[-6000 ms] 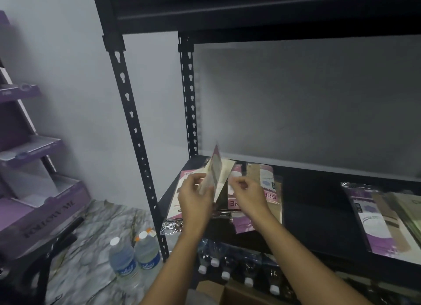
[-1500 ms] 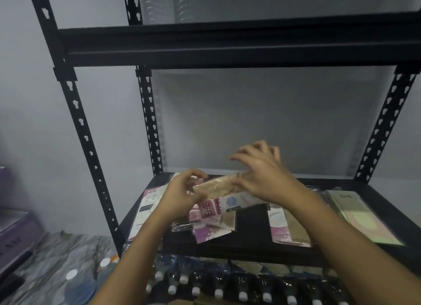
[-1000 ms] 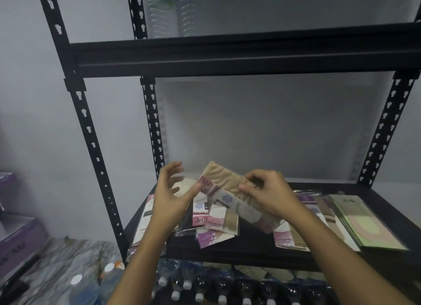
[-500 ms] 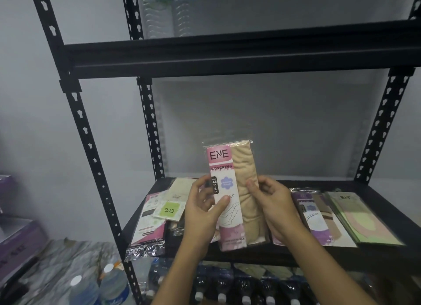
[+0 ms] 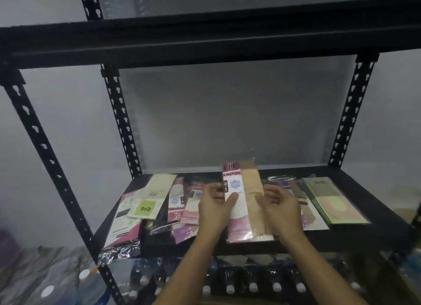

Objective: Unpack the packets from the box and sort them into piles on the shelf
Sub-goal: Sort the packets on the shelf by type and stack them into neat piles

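Observation:
A pink ENE stocking packet (image 5: 243, 191) with a beige stocking inside leans low over the middle of the black shelf (image 5: 378, 216), its lower end at the shelf's front edge. My left hand (image 5: 214, 211) grips its left edge, thumb across the front. My right hand (image 5: 281, 211) holds the right edge with loosely curled fingers. Left of it lie mixed packets, one with a green ENE label (image 5: 143, 208), and several pink ones (image 5: 193, 205). To the right are purple packets (image 5: 296, 192) and a neat green pile (image 5: 332, 202). The box is out of sight.
The upper shelf beam (image 5: 205, 38) crosses overhead. Perforated black posts (image 5: 120, 122) stand at the corners. Capped water bottles (image 5: 230, 288) fill the level below, and more bottles (image 5: 88, 282) stand on the marble floor at lower left.
The pink packet, held upright in front of me half a second ago, has come down and tilted back onto the middle of the shelf. Both hands sank with it.

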Demonstrator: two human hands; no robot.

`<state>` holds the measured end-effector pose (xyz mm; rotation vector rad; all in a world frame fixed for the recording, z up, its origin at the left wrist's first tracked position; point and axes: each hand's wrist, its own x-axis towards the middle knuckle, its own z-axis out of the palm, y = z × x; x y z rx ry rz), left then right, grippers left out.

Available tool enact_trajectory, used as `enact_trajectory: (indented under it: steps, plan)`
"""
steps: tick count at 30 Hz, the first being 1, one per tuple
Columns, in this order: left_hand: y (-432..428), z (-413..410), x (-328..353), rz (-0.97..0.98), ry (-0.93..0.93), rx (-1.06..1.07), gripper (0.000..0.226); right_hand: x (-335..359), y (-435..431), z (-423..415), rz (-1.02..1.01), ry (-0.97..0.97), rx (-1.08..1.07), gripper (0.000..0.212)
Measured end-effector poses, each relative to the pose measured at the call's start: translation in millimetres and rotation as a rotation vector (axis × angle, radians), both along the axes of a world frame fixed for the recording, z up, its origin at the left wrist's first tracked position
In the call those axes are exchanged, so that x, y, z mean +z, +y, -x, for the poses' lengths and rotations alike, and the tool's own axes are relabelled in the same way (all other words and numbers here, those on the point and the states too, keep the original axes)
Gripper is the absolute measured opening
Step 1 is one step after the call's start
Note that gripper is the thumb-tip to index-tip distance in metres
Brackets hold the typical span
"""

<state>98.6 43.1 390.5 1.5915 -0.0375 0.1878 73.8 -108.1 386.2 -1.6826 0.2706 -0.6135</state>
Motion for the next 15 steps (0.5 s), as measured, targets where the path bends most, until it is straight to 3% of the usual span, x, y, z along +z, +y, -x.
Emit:
enact_trajectory:
  steps: [6,15]
  plan:
    - [-52.2,-42.9,-24.4,-0.074,0.137,-0.189,0.032,-19.8,-53.2,-38.5,0.240,0.153,-0.110,0.023]
    - [-81.2,-60.1,-67.9,-0.459,0.070,-0.059,0.029,-62.1,-71.3,-66.9,0.559,0.270,-0.093,0.017]
